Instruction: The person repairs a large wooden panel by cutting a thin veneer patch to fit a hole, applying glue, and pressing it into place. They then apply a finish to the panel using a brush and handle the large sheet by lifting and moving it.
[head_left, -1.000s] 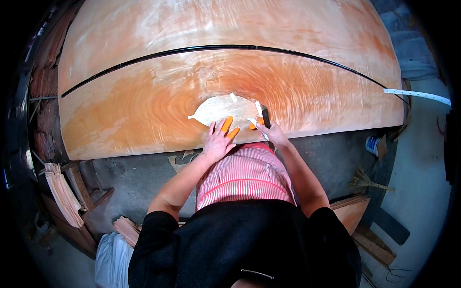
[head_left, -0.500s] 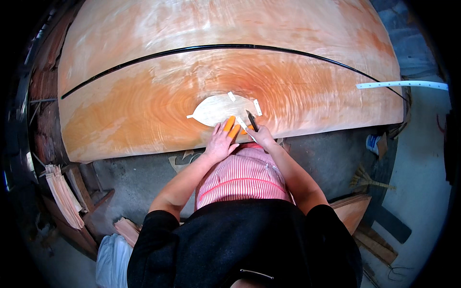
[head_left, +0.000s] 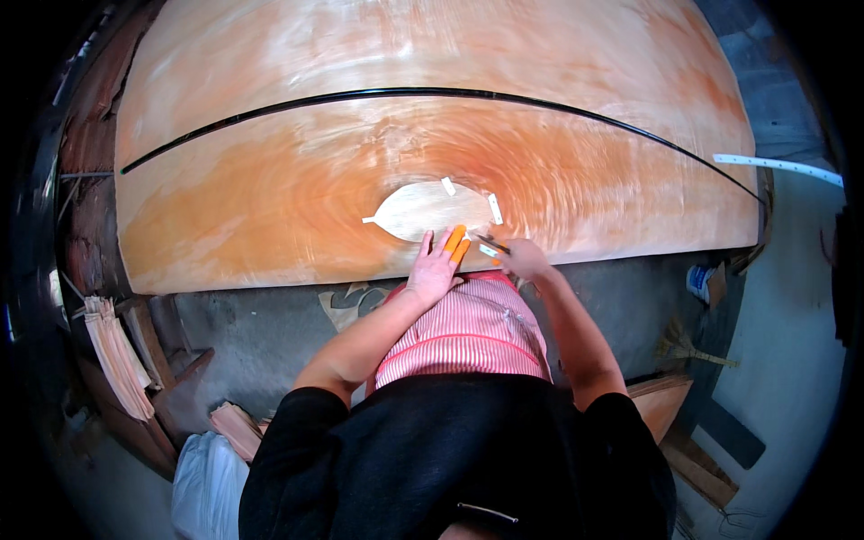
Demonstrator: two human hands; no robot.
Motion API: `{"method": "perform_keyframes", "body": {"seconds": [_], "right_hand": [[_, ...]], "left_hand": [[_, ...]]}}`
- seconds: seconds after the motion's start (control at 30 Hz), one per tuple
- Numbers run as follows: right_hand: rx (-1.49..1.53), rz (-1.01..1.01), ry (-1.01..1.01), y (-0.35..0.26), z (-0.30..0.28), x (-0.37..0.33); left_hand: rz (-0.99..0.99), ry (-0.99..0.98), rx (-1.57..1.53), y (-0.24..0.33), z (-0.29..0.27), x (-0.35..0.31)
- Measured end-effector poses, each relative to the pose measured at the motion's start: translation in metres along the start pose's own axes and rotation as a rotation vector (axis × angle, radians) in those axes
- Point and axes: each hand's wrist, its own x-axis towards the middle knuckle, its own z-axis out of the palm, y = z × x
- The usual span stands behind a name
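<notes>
A wide sheet of orange-brown wood veneer (head_left: 243, 216) lies before me. Near its front edge is a pale, leaf-shaped veneer piece (head_left: 414, 211), with small white tape strips (head_left: 495, 209) along its border. My left hand (head_left: 436, 273) rests spread at the lower edge of that piece, orange covers on two of its fingers. To its right, my right hand (head_left: 529, 259) is closed around a dark, slim knife (head_left: 491, 244), whose tip points left toward the covered fingers. A short white strip (head_left: 488, 251) shows under the knife, partly hidden.
A long black rod (head_left: 405, 92) lies across the sheet beyond the pale piece. At the right edge a white perforated strip (head_left: 774, 165) sticks out. Stacked veneer (head_left: 119, 360) stands at left; a white tub (head_left: 698, 281) and a small broom (head_left: 691, 346) are at right.
My right hand has moved right, and the knife has turned from nearly upright to slanting left. My left hand stays at the pale piece's lower edge. The view has shifted slightly.
</notes>
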Motion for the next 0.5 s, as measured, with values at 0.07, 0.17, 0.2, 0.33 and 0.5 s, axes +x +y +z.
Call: {"method": "perform_keyframes", "body": {"seconds": [0.07, 0.17, 0.2, 0.33, 0.5], "right_hand": [[0.231, 0.095, -0.052, 0.004, -0.021, -0.012], [0.572, 0.095, -0.017, 0.000, -0.025, -0.024], [0.681, 0.074, 0.018, -0.003, -0.020, -0.028], [0.801, 0.149, -0.015, -0.024, 0.007, -0.024], [0.709, 0.080, -0.155, -0.053, 0.030, -0.003]], "left_hand": [[0.018, 0.027, -0.024, -0.003, -0.002, 0.000], [0.018, 0.107, -0.208, -0.017, -0.006, -0.007], [-0.043, 0.160, -0.178, -0.027, -0.008, -0.014], [-0.286, 0.256, -0.074, -0.077, -0.019, -0.053], [-0.342, 0.252, 0.040, -0.116, -0.025, -0.087]]}}
